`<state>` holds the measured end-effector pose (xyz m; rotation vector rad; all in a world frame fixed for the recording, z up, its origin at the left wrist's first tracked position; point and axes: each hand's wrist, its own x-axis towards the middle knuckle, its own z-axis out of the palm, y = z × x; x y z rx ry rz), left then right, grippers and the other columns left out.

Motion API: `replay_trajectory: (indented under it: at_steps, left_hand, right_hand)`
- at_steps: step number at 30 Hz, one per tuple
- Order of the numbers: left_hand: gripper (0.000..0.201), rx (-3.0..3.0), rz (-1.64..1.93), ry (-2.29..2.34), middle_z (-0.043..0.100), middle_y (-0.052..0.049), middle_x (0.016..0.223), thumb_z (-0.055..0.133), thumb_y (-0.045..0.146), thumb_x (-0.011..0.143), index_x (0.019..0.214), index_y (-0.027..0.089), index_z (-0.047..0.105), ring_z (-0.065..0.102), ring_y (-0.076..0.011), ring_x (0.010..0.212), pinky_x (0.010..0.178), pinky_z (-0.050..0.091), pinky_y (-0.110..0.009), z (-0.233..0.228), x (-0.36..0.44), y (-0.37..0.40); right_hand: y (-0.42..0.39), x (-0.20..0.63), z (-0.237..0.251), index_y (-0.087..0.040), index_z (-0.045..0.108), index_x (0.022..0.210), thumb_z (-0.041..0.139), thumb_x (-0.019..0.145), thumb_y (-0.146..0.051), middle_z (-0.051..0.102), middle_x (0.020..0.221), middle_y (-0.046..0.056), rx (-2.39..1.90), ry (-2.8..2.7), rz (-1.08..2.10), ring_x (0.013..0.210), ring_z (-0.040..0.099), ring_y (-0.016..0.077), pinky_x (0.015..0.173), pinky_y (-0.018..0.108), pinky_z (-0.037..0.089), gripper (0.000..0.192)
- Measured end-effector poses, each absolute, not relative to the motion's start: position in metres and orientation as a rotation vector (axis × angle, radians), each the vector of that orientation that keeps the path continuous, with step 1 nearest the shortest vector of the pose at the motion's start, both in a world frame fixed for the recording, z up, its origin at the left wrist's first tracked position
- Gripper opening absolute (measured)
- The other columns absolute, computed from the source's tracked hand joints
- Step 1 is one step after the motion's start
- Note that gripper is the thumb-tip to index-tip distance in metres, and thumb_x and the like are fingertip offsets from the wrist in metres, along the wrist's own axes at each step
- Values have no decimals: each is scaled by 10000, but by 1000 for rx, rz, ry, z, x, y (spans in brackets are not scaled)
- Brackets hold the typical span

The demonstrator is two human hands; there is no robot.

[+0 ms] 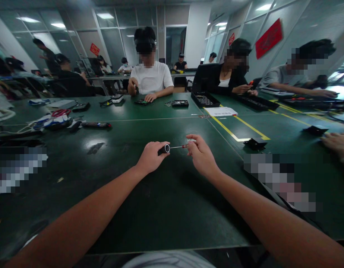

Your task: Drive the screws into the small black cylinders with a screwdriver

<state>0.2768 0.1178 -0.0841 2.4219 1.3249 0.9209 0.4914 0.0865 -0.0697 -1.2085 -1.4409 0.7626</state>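
Observation:
Over the middle of the green table, my left hand [151,157] is closed around a short black cylinder [163,149] whose round end with a pale ring faces right. From the other side, my right hand [200,153] grips a screwdriver [177,147] by its reddish, partly clear handle. The thin metal shaft runs level to the left and its tip meets the cylinder's edge; whether it is inside or only touching I cannot tell. Most of the handle is hidden by my right fingers.
A green table [127,216] spans the view. A dark pen-shaped tool [96,125] and piled cables [58,118] lie at left. Black trays [205,99], a white paper [221,111] and small black brackets [255,144] are at right. A person [151,78] sits opposite, working on a board.

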Motion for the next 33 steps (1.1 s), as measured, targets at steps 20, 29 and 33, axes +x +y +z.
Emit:
replay_trajectory:
  at_steps: [20,29,33]
  left_hand:
    - [367,2430,861,1353,702,-28,1053,704,261,893,1256,251,649,599,-238,999,1006,425,-449,-81,279,115]
    - [370,2440,877,1336,701,-30,1068,700,263,895,1261,256,645,601,-235,1005,1023,418,-458,-84,279,115]
    - [376,2424,913,1345,702,-28,1061,714,254,887,1256,254,647,600,-236,991,1012,424,-456,-86,278,117]
  right_hand:
    - [89,491,-69,-209,614,961,606,901,-476,646,800,13,-1111,-1343,839,725,610,171,730,350,503,274]
    - [89,490,-71,-222,637,950,517,929,-444,596,747,-7,-1204,-1341,748,647,560,160,636,325,482,254]
    - [88,488,-69,-227,617,964,506,917,-438,579,742,-8,-1175,-1303,835,683,568,171,642,326,493,243]
